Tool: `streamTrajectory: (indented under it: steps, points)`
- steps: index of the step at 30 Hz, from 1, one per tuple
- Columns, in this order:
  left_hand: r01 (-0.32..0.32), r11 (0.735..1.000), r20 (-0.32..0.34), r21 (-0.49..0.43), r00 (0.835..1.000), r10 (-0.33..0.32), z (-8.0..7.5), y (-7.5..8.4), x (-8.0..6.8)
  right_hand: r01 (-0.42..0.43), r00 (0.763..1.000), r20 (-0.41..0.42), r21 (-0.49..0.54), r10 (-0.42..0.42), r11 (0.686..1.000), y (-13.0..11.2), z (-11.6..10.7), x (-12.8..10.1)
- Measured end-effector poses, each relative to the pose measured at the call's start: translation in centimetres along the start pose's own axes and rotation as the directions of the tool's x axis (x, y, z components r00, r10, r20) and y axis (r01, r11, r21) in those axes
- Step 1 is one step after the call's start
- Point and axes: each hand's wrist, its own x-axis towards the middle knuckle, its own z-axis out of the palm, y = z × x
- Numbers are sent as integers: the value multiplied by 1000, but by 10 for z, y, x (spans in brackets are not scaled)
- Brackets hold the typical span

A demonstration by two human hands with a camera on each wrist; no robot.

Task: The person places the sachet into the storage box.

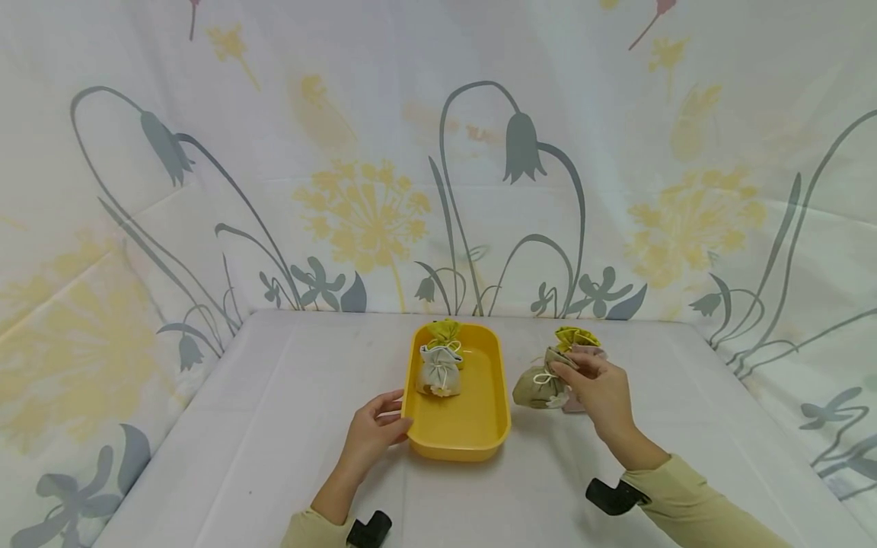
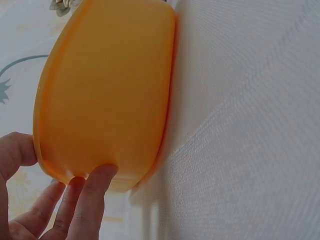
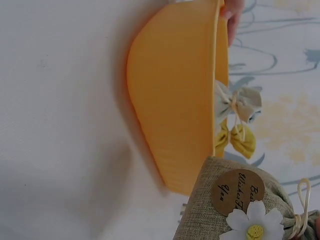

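Observation:
My right hand (image 1: pixel 603 396) pinches the gathered top of a grey-green drawstring pouch (image 1: pixel 537 387). That pouch hangs just right of a yellow plastic tray (image 1: pixel 455 434); in the right wrist view it carries a white flower (image 3: pixel 255 222) and a round brown tag (image 3: pixel 237 192). On the tray's left side, my left hand (image 1: pixel 373 430) holds the rim, thumb at the edge and fingers against the outer wall. Inside the tray sit a pale grey pouch (image 1: pixel 440 373) and, behind it, a yellow-green pouch (image 1: pixel 445 330).
Behind my right hand are another yellow-green pouch (image 1: pixel 577 336) and a pink pouch (image 1: pixel 575 403), partly hidden. A white cloth covers the table (image 1: pixel 274 434). A flower-printed curtain (image 1: pixel 384 114) stands along the back and sides.

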Motion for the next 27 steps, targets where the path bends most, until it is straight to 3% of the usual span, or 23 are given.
streamTrajectory:
  steps: [7, 16, 27]
  points:
    - [-7, 1000, 3, -2, 1000, 7, 0, -1, 1, 14, 1000, 13, -9, -14, 1000, -11, 3, -3]
    - [-5, 1000, 7, -5, 1000, 6, -1, 0, 2, 70, 995, 67, 91, -76, 993, -26, 13, -5]
    - [-4, 1000, 10, -9, 1000, 5, -1, -2, 1, 63, 987, 147, 48, -70, 997, -31, 34, -4]
